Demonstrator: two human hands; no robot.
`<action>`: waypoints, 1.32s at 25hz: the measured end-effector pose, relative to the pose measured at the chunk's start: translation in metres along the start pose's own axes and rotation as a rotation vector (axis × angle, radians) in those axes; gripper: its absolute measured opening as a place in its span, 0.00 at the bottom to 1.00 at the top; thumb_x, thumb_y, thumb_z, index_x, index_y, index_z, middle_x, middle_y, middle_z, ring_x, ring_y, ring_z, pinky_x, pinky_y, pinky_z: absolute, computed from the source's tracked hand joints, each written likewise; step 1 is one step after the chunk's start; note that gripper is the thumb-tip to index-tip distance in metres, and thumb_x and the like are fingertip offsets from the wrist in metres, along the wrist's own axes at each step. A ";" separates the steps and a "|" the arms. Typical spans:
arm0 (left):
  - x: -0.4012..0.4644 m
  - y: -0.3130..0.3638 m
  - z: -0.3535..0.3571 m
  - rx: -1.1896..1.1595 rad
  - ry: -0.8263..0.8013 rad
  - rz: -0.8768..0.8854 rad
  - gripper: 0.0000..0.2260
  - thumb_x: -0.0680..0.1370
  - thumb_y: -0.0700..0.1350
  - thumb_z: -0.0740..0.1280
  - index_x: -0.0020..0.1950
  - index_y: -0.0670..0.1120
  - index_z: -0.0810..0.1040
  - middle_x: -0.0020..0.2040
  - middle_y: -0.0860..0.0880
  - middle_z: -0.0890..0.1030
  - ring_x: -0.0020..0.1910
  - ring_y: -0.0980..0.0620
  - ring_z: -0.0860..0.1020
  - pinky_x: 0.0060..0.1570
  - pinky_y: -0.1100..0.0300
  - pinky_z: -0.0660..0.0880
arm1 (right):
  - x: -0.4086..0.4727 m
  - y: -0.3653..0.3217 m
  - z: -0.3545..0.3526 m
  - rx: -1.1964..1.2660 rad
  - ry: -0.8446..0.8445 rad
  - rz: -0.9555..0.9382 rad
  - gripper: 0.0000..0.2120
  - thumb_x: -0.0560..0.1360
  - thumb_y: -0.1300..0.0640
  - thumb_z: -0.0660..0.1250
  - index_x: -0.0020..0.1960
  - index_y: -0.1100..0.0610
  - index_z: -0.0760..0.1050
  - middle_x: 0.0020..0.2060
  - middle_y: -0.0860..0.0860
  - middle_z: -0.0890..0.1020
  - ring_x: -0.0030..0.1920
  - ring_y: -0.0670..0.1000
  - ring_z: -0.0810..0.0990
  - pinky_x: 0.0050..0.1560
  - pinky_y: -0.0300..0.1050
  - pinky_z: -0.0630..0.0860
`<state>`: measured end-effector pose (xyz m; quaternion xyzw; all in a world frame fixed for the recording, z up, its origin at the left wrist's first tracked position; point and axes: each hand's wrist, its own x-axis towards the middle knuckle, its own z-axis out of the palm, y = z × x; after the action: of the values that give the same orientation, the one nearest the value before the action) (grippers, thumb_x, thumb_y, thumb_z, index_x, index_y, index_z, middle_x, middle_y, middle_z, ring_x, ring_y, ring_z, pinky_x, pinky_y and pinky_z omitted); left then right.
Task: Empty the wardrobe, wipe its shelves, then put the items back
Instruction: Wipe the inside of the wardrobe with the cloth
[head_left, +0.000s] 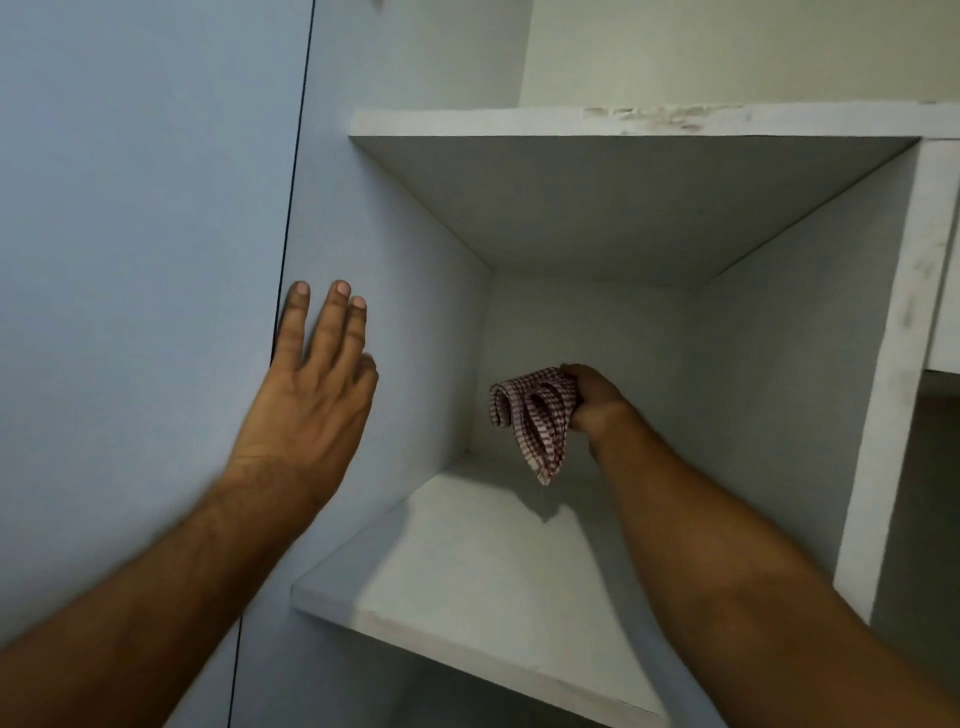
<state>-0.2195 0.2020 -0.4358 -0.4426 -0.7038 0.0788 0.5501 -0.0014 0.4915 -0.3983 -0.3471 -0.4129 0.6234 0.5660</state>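
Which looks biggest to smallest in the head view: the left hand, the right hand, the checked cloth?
1. Left hand: clearly largest, though it is nearer the camera.
2. Checked cloth and right hand: I won't rank these. The cloth is bunched and the hand partly hidden behind it, deep in the wardrobe.

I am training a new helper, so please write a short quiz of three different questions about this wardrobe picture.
1. True or false: the shelf in the open compartment has clothes on it.
2. Which hand holds the cloth? A) left B) right C) both
3. Fill in: the left hand lies open against the closed ____.

Key:
1. False; the shelf is bare.
2. B; the right hand has its grip on the checked cloth, deep in the compartment, above the shelf.
3. Door.
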 end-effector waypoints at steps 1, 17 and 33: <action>0.000 0.000 0.000 -0.002 0.001 -0.001 0.36 0.82 0.62 0.54 0.82 0.44 0.45 0.76 0.28 0.33 0.74 0.25 0.31 0.68 0.25 0.33 | -0.008 -0.008 0.002 -0.020 0.084 -0.054 0.19 0.79 0.61 0.66 0.67 0.69 0.72 0.60 0.60 0.80 0.58 0.60 0.80 0.48 0.50 0.82; 0.001 0.002 0.000 0.015 0.027 0.000 0.36 0.82 0.61 0.54 0.82 0.44 0.47 0.77 0.28 0.34 0.74 0.24 0.33 0.69 0.25 0.35 | 0.003 0.104 -0.024 -1.694 -0.104 -0.198 0.27 0.85 0.46 0.52 0.77 0.63 0.63 0.76 0.60 0.65 0.75 0.59 0.65 0.76 0.53 0.60; 0.004 0.006 0.006 0.080 0.034 -0.008 0.36 0.80 0.64 0.54 0.82 0.48 0.48 0.78 0.30 0.34 0.76 0.26 0.33 0.70 0.25 0.37 | 0.068 0.129 -0.039 -1.981 -0.214 -0.408 0.27 0.69 0.41 0.65 0.65 0.51 0.74 0.68 0.53 0.76 0.69 0.57 0.74 0.70 0.53 0.68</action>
<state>-0.2220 0.2103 -0.4390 -0.4187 -0.6925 0.0969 0.5794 -0.0285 0.5614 -0.5292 -0.5252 -0.8435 -0.0796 0.0794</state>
